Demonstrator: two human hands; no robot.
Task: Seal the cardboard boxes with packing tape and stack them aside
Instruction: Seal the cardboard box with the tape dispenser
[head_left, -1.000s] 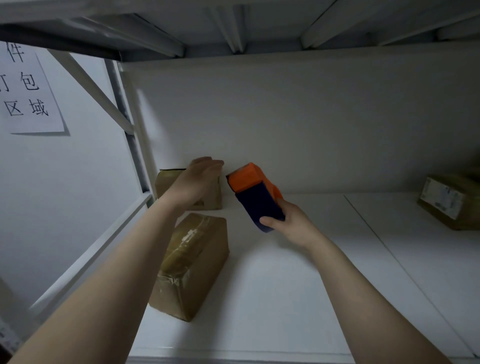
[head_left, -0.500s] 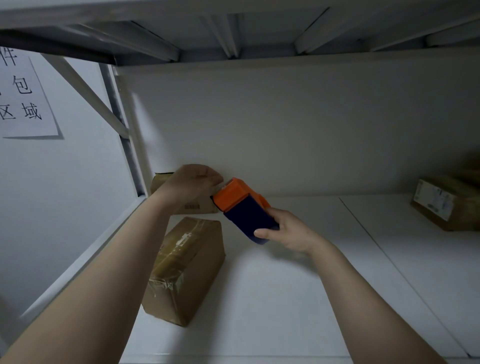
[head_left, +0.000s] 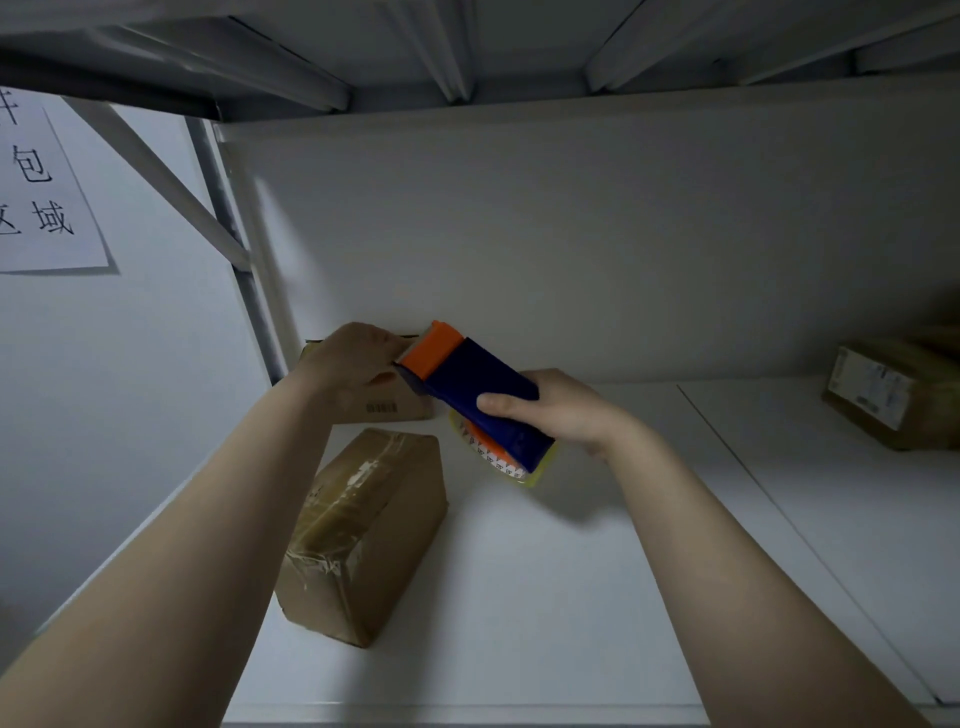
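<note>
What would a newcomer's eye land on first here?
The orange-and-blue tape dispenser stands out mid-shelf, gripped by the right hand. Its orange nose meets the small back box, where the left hand rests. A taped box lies nearer, at the shelf's left.

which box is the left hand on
The small box against the back wall, under the left hand; the taped box lies nearer, the labelled box far right.
</note>
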